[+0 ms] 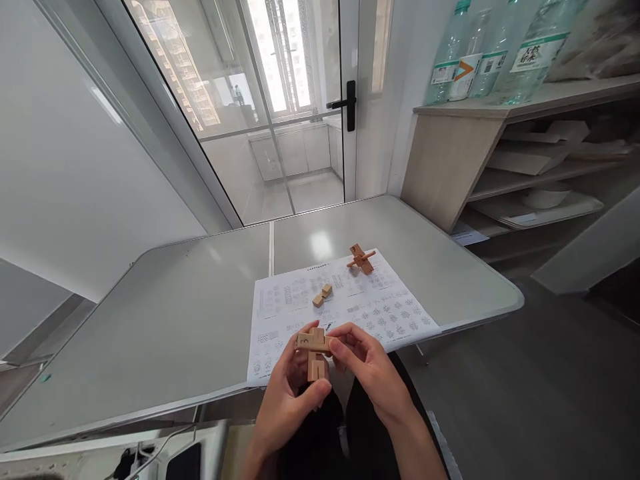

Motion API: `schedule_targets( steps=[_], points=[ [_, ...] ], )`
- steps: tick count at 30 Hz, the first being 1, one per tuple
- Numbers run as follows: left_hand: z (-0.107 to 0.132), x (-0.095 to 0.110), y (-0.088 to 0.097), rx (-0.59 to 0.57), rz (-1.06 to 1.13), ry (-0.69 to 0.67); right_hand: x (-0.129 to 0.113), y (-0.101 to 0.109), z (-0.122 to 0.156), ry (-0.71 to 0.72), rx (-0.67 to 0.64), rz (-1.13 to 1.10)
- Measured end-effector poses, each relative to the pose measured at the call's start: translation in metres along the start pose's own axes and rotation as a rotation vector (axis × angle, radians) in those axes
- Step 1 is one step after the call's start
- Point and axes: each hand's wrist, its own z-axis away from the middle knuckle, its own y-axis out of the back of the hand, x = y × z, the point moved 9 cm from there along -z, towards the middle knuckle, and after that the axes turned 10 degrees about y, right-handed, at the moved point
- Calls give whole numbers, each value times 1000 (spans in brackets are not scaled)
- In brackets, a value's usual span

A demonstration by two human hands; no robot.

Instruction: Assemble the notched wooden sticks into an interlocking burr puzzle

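Observation:
Both hands hold a small wooden puzzle assembly [315, 352] of crossed notched blocks, just above the near table edge. My left hand [285, 393] wraps it from below and the left, thumb against the lower block. My right hand [367, 370] pinches the horizontal block from the right. A printed instruction sheet [380, 310] lies on the grey folding table [165, 327] right beyond the hands. A loose notched wooden piece [323, 295] rests on the sheet's middle. A second crossed wooden assembly [361, 259] sits at the sheet's far corner.
A wooden shelf unit [450, 167] stands at the right of the table, with several plastic water bottles [493, 50] on top and flat items on its shelves. A glass door [295, 100] with a black handle is behind. Cables lie on the floor at bottom left.

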Motion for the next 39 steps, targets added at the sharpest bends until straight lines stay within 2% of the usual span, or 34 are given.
schedule_targets(
  steps=[2,8,15,29,39],
  points=[
    [0,-1,0,-19,17,11,0,-1,0,-7,-5,8],
    [-2,-5,9,69,36,13,6,1,-2,-19,14,35],
    [0,-15,14,80,48,55,14,0,-2,-19,32,88],
    [8,-16,13,55,26,32,8,-6,7,-32,18,146],
    [10,-15,28,109,-38,5,18,-15,6,-39,68,112]
  ],
)
